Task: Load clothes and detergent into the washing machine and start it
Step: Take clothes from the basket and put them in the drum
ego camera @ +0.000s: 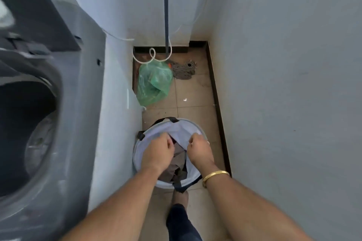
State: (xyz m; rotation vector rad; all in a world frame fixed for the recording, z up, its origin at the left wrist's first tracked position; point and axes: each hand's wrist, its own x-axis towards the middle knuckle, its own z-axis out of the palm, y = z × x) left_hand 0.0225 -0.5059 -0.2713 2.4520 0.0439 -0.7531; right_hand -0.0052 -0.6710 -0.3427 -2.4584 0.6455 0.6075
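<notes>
Fingers [168,140] of the left hand [158,149] are curled tight round a fold of pale lilac cloth [176,128]. The right hand [199,148], a gold bangle [214,175] on its wrist, grips the same cloth at its other edge. Both hands reach into the round white fabric laundry basket [165,185] with dark strap handles, where brown and dark clothes [179,160] lie. The basket stands on the tan tiled floor [195,94], just beside the grey washing machine [78,103], whose round drum opening [29,133] is uncovered. Farther off lie a green plastic bag [152,82], a grey mop head [183,72] and a floor drain [190,63].
</notes>
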